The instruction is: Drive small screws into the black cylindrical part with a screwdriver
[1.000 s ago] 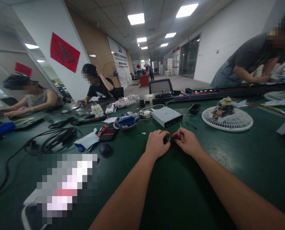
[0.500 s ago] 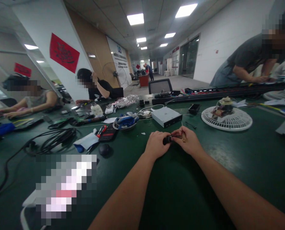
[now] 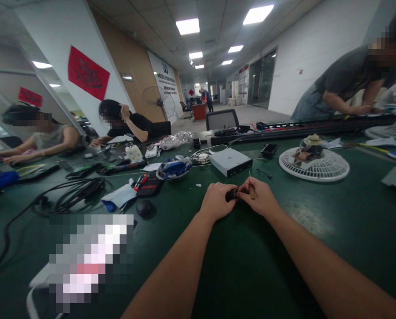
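My left hand point(image 3: 217, 201) is closed around a small black cylindrical part point(image 3: 231, 194), low over the green table. From the right, my right hand point(image 3: 261, 197) brings its thumb and fingertips to the end of that part. The same hand keeps a small screwdriver point(image 3: 252, 192) with an amber handle tucked between its fingers, its thin shaft pointing up. What the right fingertips pinch is too small to make out. Just beyond my hands lies a grey disc drive point(image 3: 230, 160) with a black front.
A white fan grille point(image 3: 314, 166) with a motor on it lies to the right. A bowl point(image 3: 174, 170) with blue cloth, a black mouse point(image 3: 145, 208) and coiled black cable point(image 3: 80, 195) are to the left. Co-workers sit or stand around the table.
My right fingertips have closed in on the black part's end, and the screwdriver has shifted slightly left and down. A seated co-worker on the left has leaned further left.
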Available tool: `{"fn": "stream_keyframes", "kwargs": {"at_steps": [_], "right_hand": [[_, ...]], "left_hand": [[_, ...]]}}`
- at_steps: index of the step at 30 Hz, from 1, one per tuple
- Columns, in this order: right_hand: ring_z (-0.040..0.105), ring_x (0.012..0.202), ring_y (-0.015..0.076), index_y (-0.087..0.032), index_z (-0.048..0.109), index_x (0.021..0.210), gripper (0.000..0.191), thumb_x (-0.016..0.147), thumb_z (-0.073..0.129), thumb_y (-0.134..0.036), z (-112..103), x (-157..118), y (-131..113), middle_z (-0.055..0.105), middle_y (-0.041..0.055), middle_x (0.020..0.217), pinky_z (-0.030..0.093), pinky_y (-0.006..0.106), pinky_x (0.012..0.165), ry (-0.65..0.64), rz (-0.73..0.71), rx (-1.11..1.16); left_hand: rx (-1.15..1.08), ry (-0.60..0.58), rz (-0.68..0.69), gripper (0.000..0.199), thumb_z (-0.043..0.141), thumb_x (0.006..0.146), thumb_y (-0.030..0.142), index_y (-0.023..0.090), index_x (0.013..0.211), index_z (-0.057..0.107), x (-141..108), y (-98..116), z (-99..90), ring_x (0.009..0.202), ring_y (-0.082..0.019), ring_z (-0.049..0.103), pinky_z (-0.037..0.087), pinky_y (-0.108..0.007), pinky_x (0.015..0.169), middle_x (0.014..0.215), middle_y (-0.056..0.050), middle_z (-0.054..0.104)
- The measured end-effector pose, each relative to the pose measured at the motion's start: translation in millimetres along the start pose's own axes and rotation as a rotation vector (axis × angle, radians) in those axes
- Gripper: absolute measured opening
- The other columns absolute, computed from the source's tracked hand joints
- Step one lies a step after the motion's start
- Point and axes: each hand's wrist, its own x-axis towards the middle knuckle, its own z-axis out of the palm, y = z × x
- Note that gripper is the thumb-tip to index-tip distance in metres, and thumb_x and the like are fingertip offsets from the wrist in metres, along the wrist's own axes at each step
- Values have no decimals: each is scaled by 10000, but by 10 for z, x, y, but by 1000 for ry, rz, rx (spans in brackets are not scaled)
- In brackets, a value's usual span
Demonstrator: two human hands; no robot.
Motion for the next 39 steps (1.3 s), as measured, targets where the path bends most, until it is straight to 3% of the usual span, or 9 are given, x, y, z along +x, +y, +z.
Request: {"fn": "stream_keyframes", "kwargs": {"at_steps": [4,7,10,12,17,22,28,33,39], "right_hand": [[632,663,191,-250,424,743,327,715,744,-309,-3,7,-2,700,-3,758,453,309,638,76,21,-152],[629,678,187,-250,434,766,343,702,759,-341,17,22,23,691,-14,769,457,306,641,103,54,-114],[620,679,181,-244,490,794,244,773,695,-374,39,34,20,679,-8,768,469,306,645,96,45,-58],[626,696,186,-235,556,817,210,860,598,-436,38,43,8,682,12,783,472,303,630,105,54,19],[651,694,207,-185,718,811,486,921,460,-583,-30,68,13,716,79,769,484,302,573,216,181,388],[699,683,215,-178,733,811,267,809,670,-437,-64,63,29,743,64,726,530,317,641,165,209,559],[709,686,204,-201,672,796,182,789,691,-382,-4,64,22,757,45,732,517,285,601,91,182,383],[706,680,204,-213,618,673,167,769,686,-331,-16,46,-35,751,38,711,516,287,616,11,177,343],[686,649,192,-213,644,762,127,800,670,-331,-9,54,13,745,27,704,475,271,561,109,202,359]], "left_hand": [[-30,-6,6,361,695,812,300,285,1173,676,-8,1,-10,1085,-234,603,420,-398,994,1128,-25,714],[-38,14,28,359,691,811,274,285,1168,667,-9,22,-16,1098,-225,599,411,-389,1006,1141,-18,709],[-5,25,11,349,678,814,245,275,1162,652,1,45,-16,1085,-225,603,409,-390,998,1125,-21,710],[25,49,-33,315,677,821,256,268,1134,647,10,45,-12,1068,-232,607,413,-399,983,1104,-25,711],[79,160,-184,229,682,822,261,256,1045,630,21,-14,13,1008,-239,617,423,-414,947,1020,-23,705],[86,185,-222,209,684,818,255,247,1014,615,23,-33,31,974,-234,619,423,-401,920,988,-18,700],[71,163,-145,231,707,811,286,247,1022,621,21,9,10,991,-226,618,413,-382,925,1003,-10,705],[101,157,-159,233,712,807,297,253,1020,628,16,-2,-1,995,-232,616,417,-385,905,999,-14,702],[90,114,-122,250,708,814,323,267,1046,634,10,-6,3,989,-230,610,415,-385,898,1004,-10,698]]}}
